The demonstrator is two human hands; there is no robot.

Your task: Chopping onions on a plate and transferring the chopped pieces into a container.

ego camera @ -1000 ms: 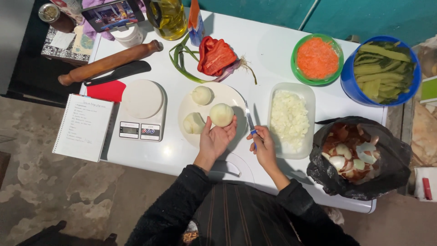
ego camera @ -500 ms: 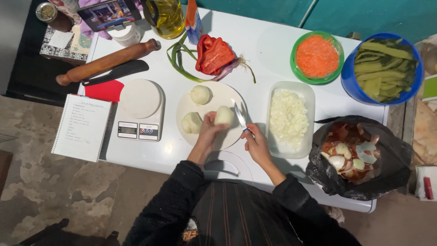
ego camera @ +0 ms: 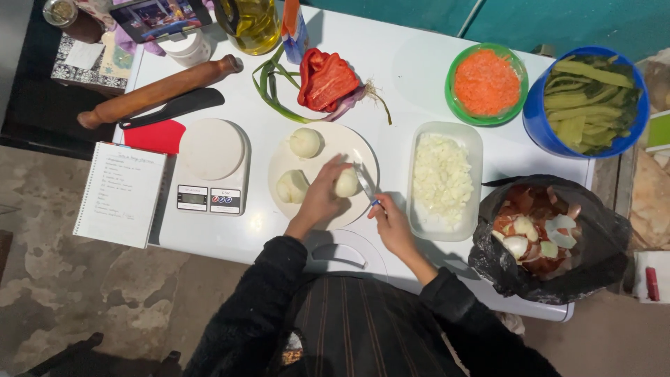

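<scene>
Left hand (ego camera: 322, 197) closed over a peeled white onion (ego camera: 347, 183), fingers wrapped on top, pinning it to the round white plate (ego camera: 333, 139) at its right side. Right hand (ego camera: 391, 222) fist-gripped on a small knife (ego camera: 366, 181), blade angled up-left, tip just beside or touching the held onion; can't tell which. Two more peeled white onions on the plate: one near the top (ego camera: 305, 142), one at left (ego camera: 292, 186). Just right of the plate, clear rectangular plastic tub of chopped white onion (ego camera: 442, 178). Left of the plate, white digital kitchen scale (ego camera: 211, 164), then an open spiral notebook (ego camera: 120, 193). Black plastic bag of onion skins (ego camera: 541, 237) at the table's right edge. Above the plate, red bell pepper pieces (ego camera: 325, 79); green bowl of grated carrot (ego camera: 486, 83) farther right.
</scene>
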